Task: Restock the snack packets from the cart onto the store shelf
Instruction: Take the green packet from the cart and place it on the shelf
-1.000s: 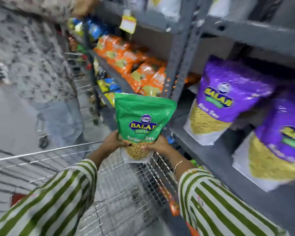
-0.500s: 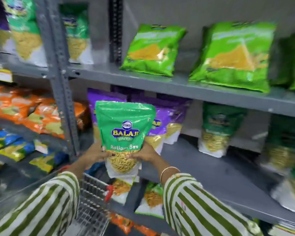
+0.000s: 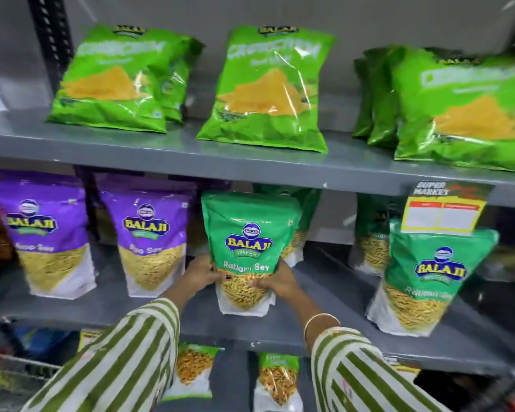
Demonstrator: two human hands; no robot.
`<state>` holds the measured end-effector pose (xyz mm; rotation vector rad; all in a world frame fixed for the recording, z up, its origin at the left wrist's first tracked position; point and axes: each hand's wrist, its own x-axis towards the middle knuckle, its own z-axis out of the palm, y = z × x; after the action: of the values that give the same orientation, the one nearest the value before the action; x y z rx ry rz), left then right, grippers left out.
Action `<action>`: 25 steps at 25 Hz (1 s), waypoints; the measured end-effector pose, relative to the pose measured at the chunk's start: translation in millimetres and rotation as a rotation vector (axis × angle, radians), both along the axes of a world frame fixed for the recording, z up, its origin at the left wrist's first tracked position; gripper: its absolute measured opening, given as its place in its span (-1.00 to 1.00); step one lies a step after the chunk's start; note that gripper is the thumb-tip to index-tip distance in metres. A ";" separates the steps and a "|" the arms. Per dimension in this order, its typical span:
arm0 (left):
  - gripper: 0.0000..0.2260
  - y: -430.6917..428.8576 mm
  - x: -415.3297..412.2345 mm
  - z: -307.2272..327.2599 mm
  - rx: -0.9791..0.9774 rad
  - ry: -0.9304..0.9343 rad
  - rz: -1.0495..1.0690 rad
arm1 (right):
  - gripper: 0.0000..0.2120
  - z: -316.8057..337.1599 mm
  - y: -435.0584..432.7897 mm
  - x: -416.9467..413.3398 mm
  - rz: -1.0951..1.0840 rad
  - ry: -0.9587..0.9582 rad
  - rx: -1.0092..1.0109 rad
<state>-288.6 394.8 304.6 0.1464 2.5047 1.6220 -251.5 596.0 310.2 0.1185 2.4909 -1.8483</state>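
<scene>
The fingers [image 3: 220, 279] of both hands are closed on the lower part of a green Ratlami Sev packet [image 3: 249, 251], the left hand [image 3: 201, 275] pinching its left edge and the right hand [image 3: 275, 281] its right edge, thumbs across the clear window where the yellow sev shows. The packet stands upright on the middle shelf [image 3: 295, 328], its white base at or just above the grey board; whether it already bears its own weight cannot be told. It sits in the gap between the purple packets [image 3: 149, 239] to the left and another green Ratlami Sev packet [image 3: 422, 281] well to the right, with more green packets [image 3: 298, 230] just behind it toward the far wall. To do this step well, the base should probably be pressed flat and spread so the gusset carries the packet, then the top tipped slightly back against the one behind before either hand lets go; releasing one side first would likely let it twist or topple forward. Keeping the label square to the aisle and in line with the front row beside it would make a tidy face. Above, on the upper shelf [image 3: 161, 150], light green chip bags [image 3: 262, 90] lean back, and a yellow price tag [image 3: 442, 214] hangs from that shelf's edge at right. Striped sleeves [image 3: 125, 361] fill the near foreground, a bangle [image 3: 315, 321] on the right wrist; a bit of the cart [image 3: 0, 356] shows at the lower left.
</scene>
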 end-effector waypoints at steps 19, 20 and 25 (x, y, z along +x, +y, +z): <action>-0.30 93.5 8.4 -26.8 -0.008 -0.103 -0.065 | -0.19 -0.3 80.2 27.3 0.020 -0.073 -0.091; -0.33 97.8 11.2 -24.4 -0.016 -0.092 -0.057 | -0.15 8.4 84.5 30.5 0.026 -0.075 -0.110; -0.35 103.0 20.2 -15.3 -0.052 -0.063 -0.017 | -0.45 99.9 100.1 27.6 -0.163 0.041 -0.344</action>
<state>-268.5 497.8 289.3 0.1083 2.4887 1.5283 -223.9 696.1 410.0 0.2805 2.2029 -2.3332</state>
